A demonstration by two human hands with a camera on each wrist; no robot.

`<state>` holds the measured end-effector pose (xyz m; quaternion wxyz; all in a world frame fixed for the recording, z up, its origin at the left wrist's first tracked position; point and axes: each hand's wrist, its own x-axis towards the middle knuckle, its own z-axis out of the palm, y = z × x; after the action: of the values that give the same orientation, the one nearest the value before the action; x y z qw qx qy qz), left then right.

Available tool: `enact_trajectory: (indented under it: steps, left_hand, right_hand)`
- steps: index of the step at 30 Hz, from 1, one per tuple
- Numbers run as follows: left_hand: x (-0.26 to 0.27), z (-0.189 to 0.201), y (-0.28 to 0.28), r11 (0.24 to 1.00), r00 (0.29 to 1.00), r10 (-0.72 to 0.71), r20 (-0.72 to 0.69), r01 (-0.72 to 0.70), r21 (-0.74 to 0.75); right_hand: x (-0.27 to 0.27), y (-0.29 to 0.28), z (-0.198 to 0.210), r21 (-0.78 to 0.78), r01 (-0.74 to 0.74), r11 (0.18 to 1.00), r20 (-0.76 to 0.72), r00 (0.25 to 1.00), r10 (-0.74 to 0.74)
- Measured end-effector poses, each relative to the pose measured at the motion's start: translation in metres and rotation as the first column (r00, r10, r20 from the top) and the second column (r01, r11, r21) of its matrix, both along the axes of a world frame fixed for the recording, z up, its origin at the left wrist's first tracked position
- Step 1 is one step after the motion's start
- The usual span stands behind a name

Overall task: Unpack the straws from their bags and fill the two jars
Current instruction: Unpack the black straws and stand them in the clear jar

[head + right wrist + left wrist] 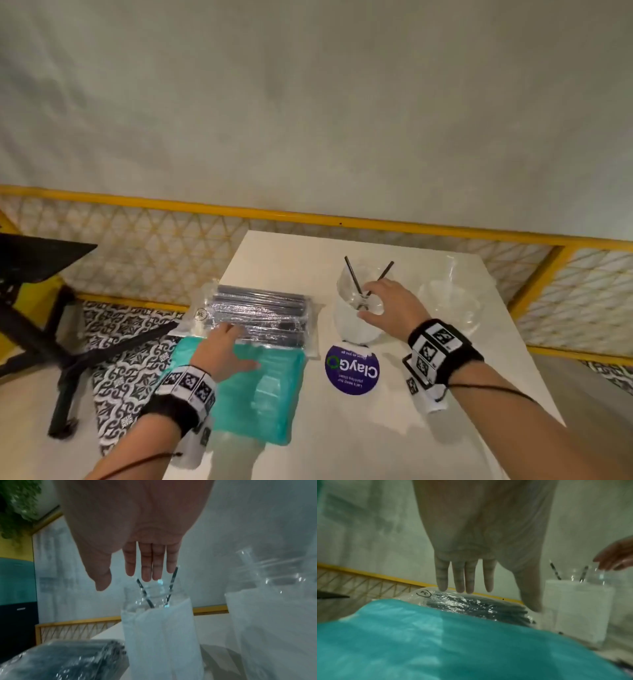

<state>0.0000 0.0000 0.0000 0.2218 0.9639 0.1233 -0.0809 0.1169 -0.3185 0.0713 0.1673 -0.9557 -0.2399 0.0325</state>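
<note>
A clear bag of black straws lies on the white table, with a teal bag just in front of it. My left hand hovers open over the two bags, fingers straight above the black-straw bag. A glass jar wrapped in white paper holds two black straws. My right hand is open just above that jar's mouth, holding nothing. A second glass jar stands to its right.
A round purple sticker lies on the table in front of the first jar. A yellow rail with lattice runs behind the table. A black chair base stands on the patterned floor to the left.
</note>
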Motion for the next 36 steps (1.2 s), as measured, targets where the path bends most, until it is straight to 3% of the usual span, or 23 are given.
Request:
enact_trajectory:
  steps: [3, 5, 8, 13, 16, 18, 20, 25, 29, 32, 36]
  left_hand:
    - [0.005, -0.01, 0.007, 0.968, 0.934, -0.124, -0.334, 0.188, 0.164]
    - [0.006, -0.017, 0.009, 0.932, 0.903, -0.157, -0.4, 0.269, 0.243]
    - [0.015, -0.02, 0.008, 0.918, 0.891, -0.191, -0.411, 0.311, 0.248]
    - [0.06, -0.015, 0.009, 0.932, 0.984, -0.145, -0.108, 0.172, 0.32]
    - [0.089, -0.029, 0.009, 0.873, 0.958, -0.199, -0.208, 0.27, 0.406]
    - [0.101, -0.04, 0.005, 0.821, 0.934, -0.175, -0.313, 0.314, 0.478]
    - [0.108, -0.046, 0.001, 0.787, 0.931, -0.153, -0.331, 0.318, 0.529]
    - [0.118, -0.026, 0.006, 0.788, 0.947, -0.248, -0.202, 0.319, 0.527]
    - [0.107, 0.003, 0.006, 0.849, 0.948, -0.315, 0.042, 0.262, 0.46]
    - [0.083, 0.026, -0.008, 0.878, 0.893, -0.378, 0.245, 0.262, 0.401]
    - [0.035, 0.051, -0.041, 0.82, 0.774, -0.543, 0.326, 0.403, 0.406]
  right_hand:
    - [0.004, 0.008, -0.015, -0.067, -0.011, 0.998, 0.057, 0.998, 0.014]
    - [0.008, 0.013, -0.022, -0.094, 0.009, 0.996, 0.101, 0.995, 0.0]
    - [0.011, 0.016, -0.027, -0.218, 0.046, 0.975, 0.105, 0.994, -0.024]
    - [0.014, 0.023, -0.03, -0.293, 0.078, 0.953, 0.115, 0.992, -0.046]
    - [0.015, 0.026, -0.031, -0.345, 0.105, 0.933, 0.134, 0.989, -0.062]
    - [0.015, 0.027, -0.031, -0.352, 0.115, 0.929, 0.139, 0.988, -0.069]
    - [0.017, 0.027, -0.03, -0.339, 0.118, 0.933, 0.138, 0.988, -0.075]
    - [0.007, 0.014, -0.031, -0.224, 0.118, 0.967, 0.121, 0.988, -0.093]
    - [-0.021, -0.017, -0.035, 0.036, 0.175, 0.984, 0.17, 0.969, -0.178]
    - [-0.054, -0.048, -0.037, 0.146, 0.167, 0.975, 0.224, 0.955, -0.197]
    - [-0.097, -0.085, -0.039, 0.085, 0.158, 0.984, 0.217, 0.961, -0.173]
